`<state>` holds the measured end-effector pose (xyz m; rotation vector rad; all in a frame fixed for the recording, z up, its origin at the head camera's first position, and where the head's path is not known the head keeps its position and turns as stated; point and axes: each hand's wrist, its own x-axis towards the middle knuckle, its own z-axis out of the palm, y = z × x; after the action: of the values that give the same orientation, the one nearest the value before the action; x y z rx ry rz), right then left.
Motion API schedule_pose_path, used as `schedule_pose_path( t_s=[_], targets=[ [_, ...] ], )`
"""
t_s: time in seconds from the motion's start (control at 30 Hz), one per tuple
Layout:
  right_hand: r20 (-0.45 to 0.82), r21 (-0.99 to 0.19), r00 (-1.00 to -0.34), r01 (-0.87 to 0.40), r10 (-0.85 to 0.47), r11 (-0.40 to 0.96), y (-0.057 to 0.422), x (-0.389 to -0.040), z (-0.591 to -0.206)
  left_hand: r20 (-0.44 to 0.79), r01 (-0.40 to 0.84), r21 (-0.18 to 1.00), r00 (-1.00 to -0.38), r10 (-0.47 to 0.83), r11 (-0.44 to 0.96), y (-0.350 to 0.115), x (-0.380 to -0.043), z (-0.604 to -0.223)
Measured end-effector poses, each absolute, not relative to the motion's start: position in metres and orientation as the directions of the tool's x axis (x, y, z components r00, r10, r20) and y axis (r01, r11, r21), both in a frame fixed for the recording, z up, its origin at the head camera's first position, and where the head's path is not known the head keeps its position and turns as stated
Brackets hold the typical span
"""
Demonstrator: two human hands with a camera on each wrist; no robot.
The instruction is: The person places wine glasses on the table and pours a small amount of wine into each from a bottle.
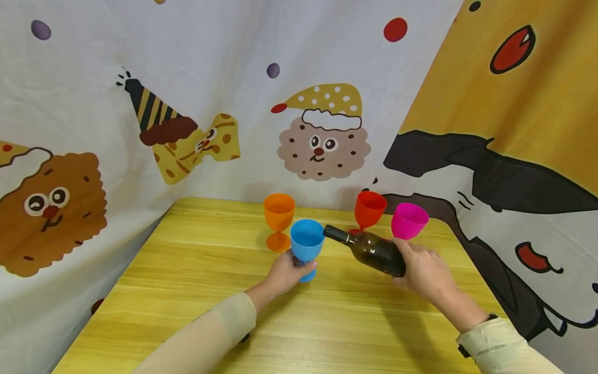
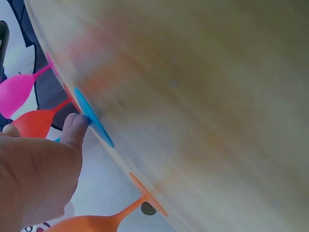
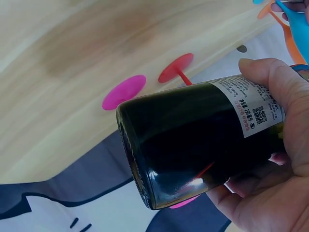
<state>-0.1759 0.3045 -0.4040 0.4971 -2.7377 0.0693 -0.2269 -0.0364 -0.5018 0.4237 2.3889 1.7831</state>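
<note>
A dark wine bottle [image 1: 374, 252] with a printed back label [image 3: 251, 104] is tilted, its neck pointing left. My right hand [image 1: 426, 270] grips it near the base in the head view. The bottle's mouth is at the rim of a blue goblet [image 1: 307, 241]. My left hand [image 1: 282, 275] holds that goblet by its stem, roughly upright; in the left wrist view its blue foot [image 2: 94, 118] shows below the fingers, close to the tabletop. Whether any liquid flows cannot be seen.
An orange goblet [image 1: 279, 213] stands behind and left of the blue one. A red goblet [image 1: 370, 209] and a magenta goblet [image 1: 409, 221] stand behind the bottle. Under them is a wooden table [image 1: 196, 259]; a cartoon-printed cloth [image 1: 210, 67] hangs along its back and sides.
</note>
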Motion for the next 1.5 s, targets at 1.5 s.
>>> schedule_pose_path(
  t_s=[1.5],
  targets=[
    [0.270,-0.754,-0.958,-0.145,0.101,0.641,0.325,-0.139,-0.436,0.017,0.063,0.955,-0.987,0.160,0.289,0.003,-0.285,-0.492]
  ],
)
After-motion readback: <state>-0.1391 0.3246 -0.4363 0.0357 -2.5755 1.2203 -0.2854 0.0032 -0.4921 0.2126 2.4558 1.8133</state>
